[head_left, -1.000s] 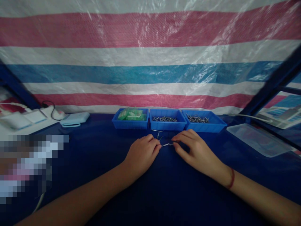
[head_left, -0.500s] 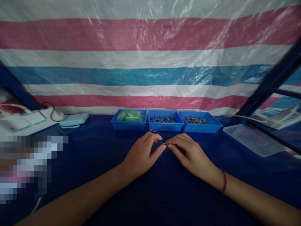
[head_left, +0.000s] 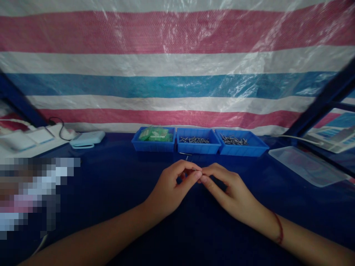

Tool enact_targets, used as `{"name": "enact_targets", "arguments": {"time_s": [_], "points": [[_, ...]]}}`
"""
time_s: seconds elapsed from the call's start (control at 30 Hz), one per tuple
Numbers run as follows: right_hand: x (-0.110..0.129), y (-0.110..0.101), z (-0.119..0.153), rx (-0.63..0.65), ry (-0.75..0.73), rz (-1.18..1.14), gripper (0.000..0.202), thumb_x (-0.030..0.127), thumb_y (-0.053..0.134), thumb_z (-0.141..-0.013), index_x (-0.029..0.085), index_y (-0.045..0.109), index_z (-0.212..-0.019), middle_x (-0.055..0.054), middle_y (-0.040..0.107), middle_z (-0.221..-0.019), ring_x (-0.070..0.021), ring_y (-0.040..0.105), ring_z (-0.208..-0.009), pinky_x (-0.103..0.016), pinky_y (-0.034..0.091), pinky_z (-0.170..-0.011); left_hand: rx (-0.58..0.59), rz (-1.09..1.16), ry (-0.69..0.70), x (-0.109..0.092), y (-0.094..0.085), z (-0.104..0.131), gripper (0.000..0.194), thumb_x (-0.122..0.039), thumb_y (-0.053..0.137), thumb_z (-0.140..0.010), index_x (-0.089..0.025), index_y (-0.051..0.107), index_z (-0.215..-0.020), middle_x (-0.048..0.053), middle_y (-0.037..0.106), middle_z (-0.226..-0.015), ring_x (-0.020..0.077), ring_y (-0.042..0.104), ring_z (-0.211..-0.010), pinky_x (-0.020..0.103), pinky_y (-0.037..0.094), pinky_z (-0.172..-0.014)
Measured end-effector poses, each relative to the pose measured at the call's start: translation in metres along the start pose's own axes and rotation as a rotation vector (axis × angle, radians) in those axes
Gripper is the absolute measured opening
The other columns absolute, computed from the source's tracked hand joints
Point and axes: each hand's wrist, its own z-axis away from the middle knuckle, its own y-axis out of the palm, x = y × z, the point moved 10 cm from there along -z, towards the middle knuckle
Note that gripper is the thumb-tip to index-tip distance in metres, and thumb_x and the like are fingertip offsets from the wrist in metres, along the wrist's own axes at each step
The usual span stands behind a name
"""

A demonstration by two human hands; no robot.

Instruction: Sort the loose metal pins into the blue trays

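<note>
My left hand [head_left: 173, 184] is closed in a pinch, thumb against forefinger, on a thin metal pin [head_left: 195, 169] that shows only as a small glint. My right hand [head_left: 231, 188] meets it fingertip to fingertip, also pinched at the pin's other end; most of the pin is hidden by the fingers. Just beyond the hands, thin metal pieces [head_left: 185, 153] lie on the dark blue table [head_left: 177, 236]. Behind them stand a blue bin [head_left: 198, 149] of small metal pins and, to its right, another blue bin [head_left: 244, 150] of similar pieces.
A third blue bin [head_left: 154, 147] at left holds green plastic packets [head_left: 155, 134]. Farther left are a light blue case [head_left: 88, 139] and a white power strip [head_left: 36, 142] with cables. A clear plastic lid [head_left: 310, 166] lies at right, beside a blue frame post [head_left: 318, 105].
My hands have come together, the fingertips now touching and covering most of the pin. Another metal piece now shows on the table behind my left hand. The view has shifted slightly.
</note>
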Motion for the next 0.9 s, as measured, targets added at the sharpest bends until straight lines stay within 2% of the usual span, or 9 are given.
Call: {"name": "enact_targets", "arguments": {"time_s": [0.2,0.5,0.73,0.9], "points": [[0.004,0.001,0.0,0.003,-0.033,0.015,0.017,0.021,0.05,-0.088,0.023,0.063,-0.097,-0.003,0.064,-0.088,-0.0147,0.059,-0.083,-0.029,0.048,-0.074,-0.003,-0.029,0.024,-0.004,-0.001,0.001,0.012,-0.026,0.055,-0.086,-0.021,0.065,-0.09,-0.001,0.064,-0.08,0.0117,0.058,-0.072,0.022,0.044,-0.066],[0.0,-0.004,-0.002,-0.032,-0.018,0.034,0.012,0.022,0.052,-0.086,0.022,0.064,-0.09,-0.003,0.066,-0.086,-0.0159,0.061,-0.081,-0.03,0.05,-0.072,0.006,-0.019,0.025,-0.003,0.001,0.0,0.014,-0.026,0.052,-0.087,-0.021,0.064,-0.092,0.001,0.065,-0.088,0.0142,0.06,-0.081,0.025,0.046,-0.072],[0.006,-0.025,-0.003,-0.196,-0.054,0.083,0.009,0.024,0.055,-0.084,0.023,0.064,-0.088,-0.002,0.067,-0.08,-0.0152,0.061,-0.073,-0.028,0.05,-0.066,-0.029,-0.049,-0.016,0.003,-0.003,-0.001,0.012,-0.024,0.055,-0.085,-0.021,0.064,-0.093,0.0,0.066,-0.087,0.0136,0.06,-0.079,0.025,0.046,-0.071],[0.015,-0.027,-0.001,-0.201,-0.103,0.086,0.008,0.022,0.057,-0.083,0.022,0.063,-0.089,-0.001,0.066,-0.079,-0.0141,0.06,-0.072,-0.027,0.049,-0.065,0.014,-0.046,-0.054,0.007,0.002,-0.002,0.012,-0.025,0.055,-0.085,-0.021,0.064,-0.091,0.0,0.067,-0.087,0.0143,0.061,-0.078,0.026,0.046,-0.07]]}}
